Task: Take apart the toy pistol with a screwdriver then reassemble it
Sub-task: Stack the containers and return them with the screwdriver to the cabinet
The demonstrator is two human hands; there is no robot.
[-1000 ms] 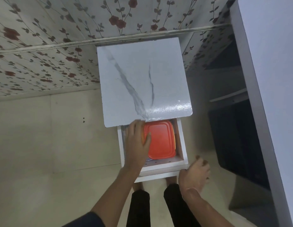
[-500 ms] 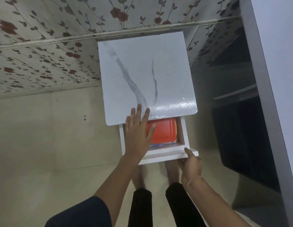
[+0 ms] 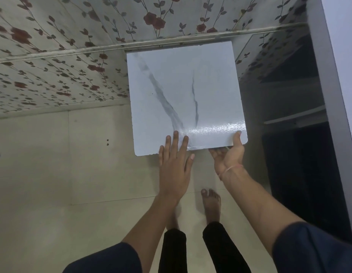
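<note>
The person stands over a small white table (image 3: 183, 91) w/ a marble-look top, set against the flowered wall (image 3: 53, 56) at 12 o'clock. The left hand (image 3: 174, 168) lies flat and spread, fingertips on the top at its 6 o'clock edge, prob. to steady it. The right hand (image 3: 228, 154), palm up near the 5 o'clock corner, grips that front edge: thumb on top, fingers tucked under and hidden — a hold suited to lifting or tugging the table. Neither hand holds a tool. The toy pistol isn't in view, nor the screwdriver — so taking it apart prob. hasn't begun. Bare feet (image 3: 210, 203) stand on the pale floor (image 3: 92, 164) at 6 o'clock; a dark cabinet (image 3: 299, 174) sits at 3 o'clock.
</note>
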